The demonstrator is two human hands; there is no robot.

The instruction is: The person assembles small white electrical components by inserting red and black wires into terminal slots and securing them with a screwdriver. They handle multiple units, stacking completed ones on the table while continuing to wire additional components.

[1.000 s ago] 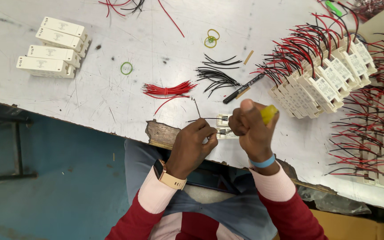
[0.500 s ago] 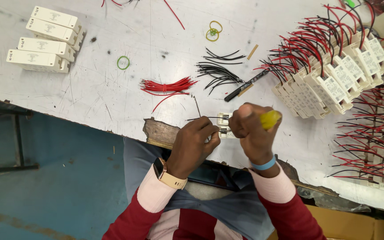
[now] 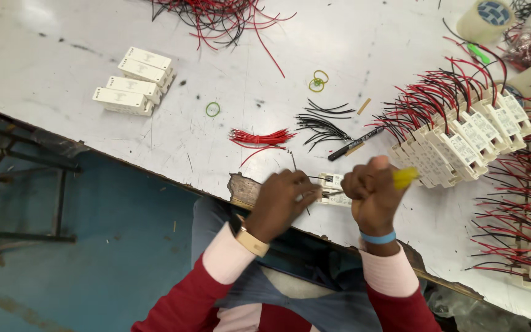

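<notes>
My left hand [image 3: 282,203] pinches a thin black wire at the end of a small white plastic module [image 3: 333,189] lying at the table's near edge. My right hand [image 3: 371,193] is closed around a yellow-handled screwdriver [image 3: 404,177], its tip pointing left at the module's terminals. A bundle of short red wires [image 3: 259,137] and a bundle of short black wires [image 3: 322,126] lie just beyond my hands, with a black pen [image 3: 356,143] beside them.
Rows of white modules with red and black wires attached [image 3: 462,138] fill the right side. A few bare white modules [image 3: 131,86] lie far left. Rubber bands [image 3: 212,109], a tape roll [image 3: 482,18] and a tangle of loose wires [image 3: 216,15] are farther back. The grey table [image 3: 62,49] has a chipped near edge.
The view has shifted slightly, and my right fist with the screwdriver has turned a little. Both hands stay at the module.
</notes>
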